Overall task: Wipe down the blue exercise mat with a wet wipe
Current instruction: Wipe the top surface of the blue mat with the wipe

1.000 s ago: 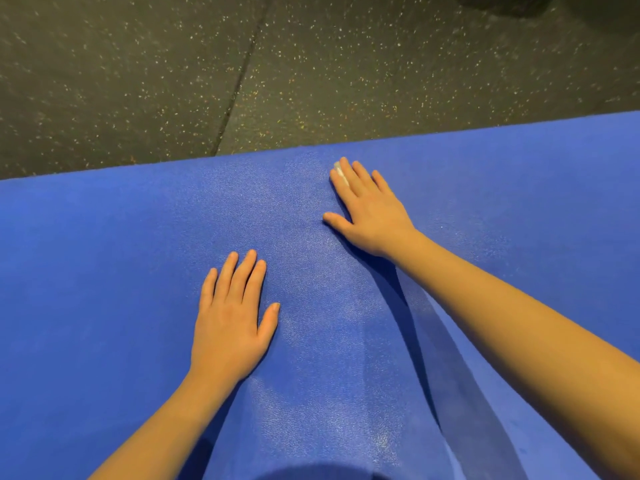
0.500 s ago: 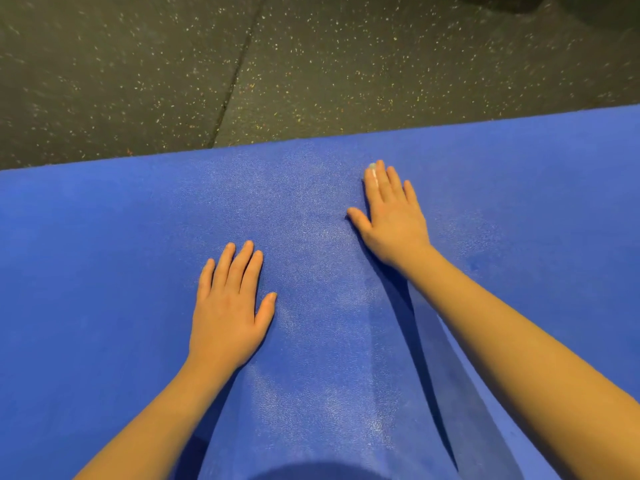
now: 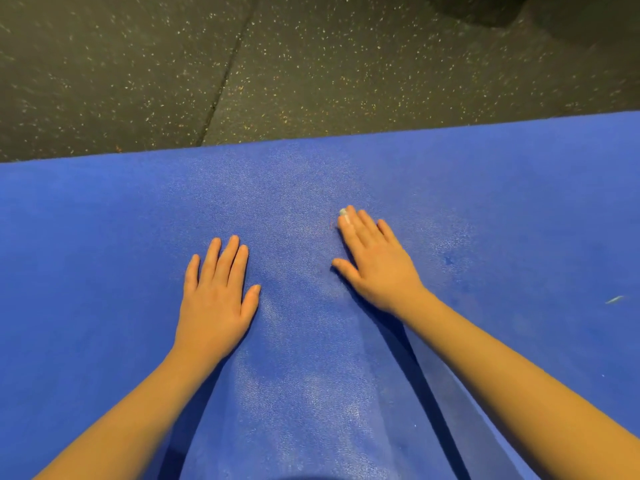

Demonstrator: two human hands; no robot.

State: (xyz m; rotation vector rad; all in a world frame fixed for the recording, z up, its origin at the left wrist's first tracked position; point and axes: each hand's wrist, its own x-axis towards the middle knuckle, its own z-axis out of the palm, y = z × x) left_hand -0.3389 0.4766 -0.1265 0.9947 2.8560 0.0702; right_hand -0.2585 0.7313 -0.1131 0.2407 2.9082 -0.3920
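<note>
My right hand [image 3: 375,265] leads!
Flat-fingered, it pins the white wet wipe [image 3: 343,213] to the blue foam exercise mat [image 3: 104,237], lying left-right; left hand [image 3: 218,296] flat, empty, nearer me.

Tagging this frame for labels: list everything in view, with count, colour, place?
blue textured foam exercise mat: 1, blue, fills the lower frame, lying on the floor.
dark speckled rubber floor: 1, dark grey with pale flecks, beyond the mat's far edge; one seam crosses it.
whitish wet wipe: 1, only a sliver shows at the right index fingertip; the rest is hidden.
small pale fleck: 1, whitish, on the mat, far right.
dark blurred object: 1, black, top right; unidentifiable.
left hand: 1, flat on the mat, fingers straight.
right hand: 1, flat on the mat, fingers straight, farther forward.
</note>
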